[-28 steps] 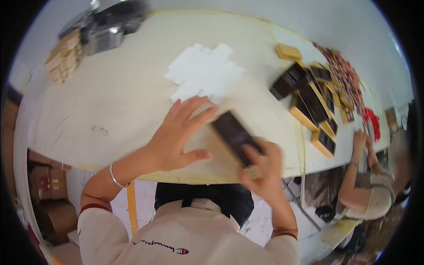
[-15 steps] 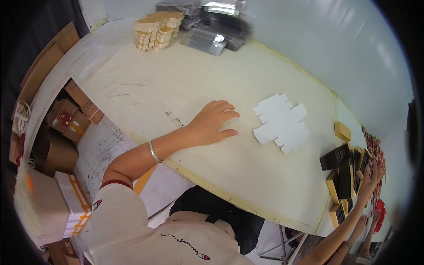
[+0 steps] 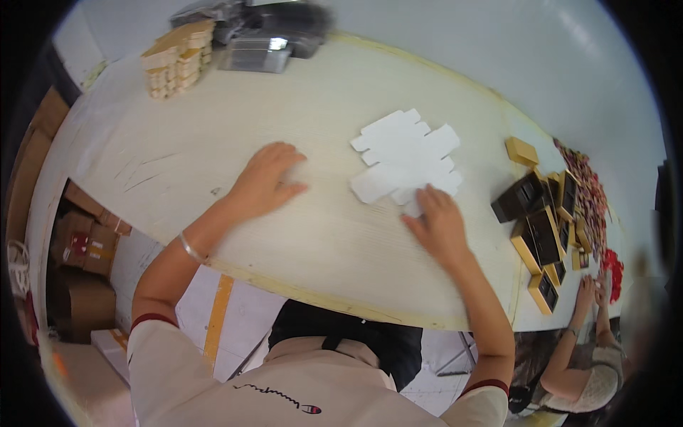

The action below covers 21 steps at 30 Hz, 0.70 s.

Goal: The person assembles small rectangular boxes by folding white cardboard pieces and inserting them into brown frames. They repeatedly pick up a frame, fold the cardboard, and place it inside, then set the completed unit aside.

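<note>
A pile of flat white die-cut card blanks [image 3: 406, 158] lies on the pale table [image 3: 334, 235]. My right hand [image 3: 439, 224] rests palm down with its fingertips on the near edge of that pile; it grips nothing. My left hand [image 3: 266, 176] lies flat on the bare tabletop to the left of the pile, fingers spread, a thin bracelet on the wrist.
Black and gold boxes [image 3: 541, 228] crowd the table's right end, with small red items [image 3: 590, 192] behind them. Stacked tan boxes [image 3: 174, 57] and dark packages [image 3: 267, 35] sit at the far left. Another person's hands [image 3: 590, 288] reach up at the right edge. Cardboard cartons [image 3: 85, 242] stand on the floor.
The dark box that my right hand held is gone from it. My right hand has come back from the boxes at the right onto the white blanks. My left hand stays flat.
</note>
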Each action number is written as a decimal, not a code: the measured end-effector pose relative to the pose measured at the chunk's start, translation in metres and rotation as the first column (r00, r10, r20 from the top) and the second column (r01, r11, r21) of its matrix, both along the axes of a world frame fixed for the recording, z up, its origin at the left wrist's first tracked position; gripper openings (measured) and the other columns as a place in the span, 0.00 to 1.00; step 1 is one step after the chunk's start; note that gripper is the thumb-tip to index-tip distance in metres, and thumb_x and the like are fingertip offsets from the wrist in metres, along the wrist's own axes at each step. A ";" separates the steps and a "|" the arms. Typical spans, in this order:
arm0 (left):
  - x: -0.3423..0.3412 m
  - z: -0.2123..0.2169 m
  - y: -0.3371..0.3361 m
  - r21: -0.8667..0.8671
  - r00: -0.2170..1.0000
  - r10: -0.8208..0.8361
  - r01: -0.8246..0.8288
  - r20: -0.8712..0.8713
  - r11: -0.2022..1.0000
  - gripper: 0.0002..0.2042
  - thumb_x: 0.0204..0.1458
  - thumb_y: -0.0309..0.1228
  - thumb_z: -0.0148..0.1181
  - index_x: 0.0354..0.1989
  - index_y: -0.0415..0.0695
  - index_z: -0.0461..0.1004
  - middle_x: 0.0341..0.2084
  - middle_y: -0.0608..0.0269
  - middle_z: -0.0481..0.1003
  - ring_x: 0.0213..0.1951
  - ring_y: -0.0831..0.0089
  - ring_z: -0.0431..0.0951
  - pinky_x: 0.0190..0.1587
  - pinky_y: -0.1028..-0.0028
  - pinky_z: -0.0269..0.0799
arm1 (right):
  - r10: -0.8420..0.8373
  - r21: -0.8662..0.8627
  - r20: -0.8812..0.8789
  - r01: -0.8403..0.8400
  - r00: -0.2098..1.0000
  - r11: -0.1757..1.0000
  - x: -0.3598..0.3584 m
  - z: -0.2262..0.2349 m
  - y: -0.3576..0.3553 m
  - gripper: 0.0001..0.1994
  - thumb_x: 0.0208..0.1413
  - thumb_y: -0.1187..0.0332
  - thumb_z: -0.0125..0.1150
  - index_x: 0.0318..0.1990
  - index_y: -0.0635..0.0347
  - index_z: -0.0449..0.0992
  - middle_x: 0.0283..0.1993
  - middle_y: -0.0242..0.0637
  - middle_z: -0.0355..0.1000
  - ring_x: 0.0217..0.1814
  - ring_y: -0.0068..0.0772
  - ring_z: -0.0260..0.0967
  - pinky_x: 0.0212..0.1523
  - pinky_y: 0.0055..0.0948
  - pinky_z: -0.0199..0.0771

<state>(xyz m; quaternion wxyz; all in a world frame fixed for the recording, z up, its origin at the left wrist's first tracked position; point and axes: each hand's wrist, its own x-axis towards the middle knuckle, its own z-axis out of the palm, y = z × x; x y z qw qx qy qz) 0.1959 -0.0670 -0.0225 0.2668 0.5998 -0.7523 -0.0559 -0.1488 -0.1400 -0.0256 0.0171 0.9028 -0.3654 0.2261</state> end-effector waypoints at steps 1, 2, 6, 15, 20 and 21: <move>-0.017 0.005 0.006 0.007 0.997 -0.077 0.077 0.005 0.997 0.23 0.48 0.40 0.64 0.52 0.43 0.72 0.55 0.49 0.67 0.61 0.51 0.61 0.64 0.58 0.53 | 0.004 -0.022 -0.071 -0.005 0.997 1.000 0.007 0.002 0.016 0.26 0.46 0.59 0.68 0.49 0.69 0.72 0.51 0.57 0.70 0.49 0.55 0.68 0.50 0.43 0.69; -0.036 0.014 0.014 0.019 0.989 -0.149 0.149 0.011 0.989 0.24 0.47 0.40 0.65 0.53 0.44 0.71 0.56 0.49 0.66 0.61 0.50 0.60 0.64 0.57 0.53 | 0.013 -0.104 -0.192 -0.034 0.981 0.994 0.015 0.002 0.031 0.26 0.47 0.57 0.67 0.47 0.69 0.72 0.45 0.55 0.72 0.43 0.50 0.71 0.44 0.40 0.71; -0.069 0.036 0.015 -0.019 0.891 -0.378 0.395 0.250 0.919 0.30 0.44 0.43 0.68 0.56 0.45 0.69 0.59 0.52 0.64 0.63 0.49 0.59 0.65 0.55 0.51 | 0.361 0.024 -0.190 -0.363 0.913 0.931 0.018 0.020 0.064 0.11 0.53 0.67 0.61 0.39 0.65 0.73 0.38 0.44 0.75 0.40 0.43 0.74 0.41 0.36 0.74; -0.113 0.056 0.037 -0.084 0.902 -0.430 0.431 0.031 0.898 0.26 0.43 0.43 0.67 0.52 0.47 0.72 0.53 0.60 0.71 0.59 0.58 0.65 0.63 0.54 0.54 | 0.160 -0.130 -0.017 -0.161 0.987 0.978 -0.025 0.050 0.081 0.11 0.52 0.65 0.64 0.27 0.63 0.71 0.18 0.36 0.69 0.19 0.44 0.67 0.22 0.35 0.68; -0.132 0.026 0.040 -0.078 0.840 -0.494 0.521 0.223 0.850 0.15 0.42 0.31 0.66 0.40 0.46 0.76 0.47 0.64 0.74 0.52 0.64 0.71 0.55 0.62 0.66 | 0.286 0.355 0.058 -0.287 0.957 0.890 -0.007 0.057 0.098 0.19 0.47 0.59 0.67 0.41 0.64 0.74 0.37 0.43 0.75 0.39 0.47 0.73 0.39 0.35 0.74; -0.129 0.011 0.039 -0.060 0.839 -0.513 0.530 0.180 0.846 0.14 0.41 0.29 0.66 0.40 0.45 0.76 0.46 0.63 0.75 0.51 0.63 0.72 0.52 0.64 0.68 | 0.343 0.343 0.214 -0.399 0.915 0.850 -0.012 0.055 0.097 0.20 0.46 0.59 0.68 0.43 0.63 0.74 0.39 0.44 0.74 0.41 0.47 0.72 0.41 0.36 0.73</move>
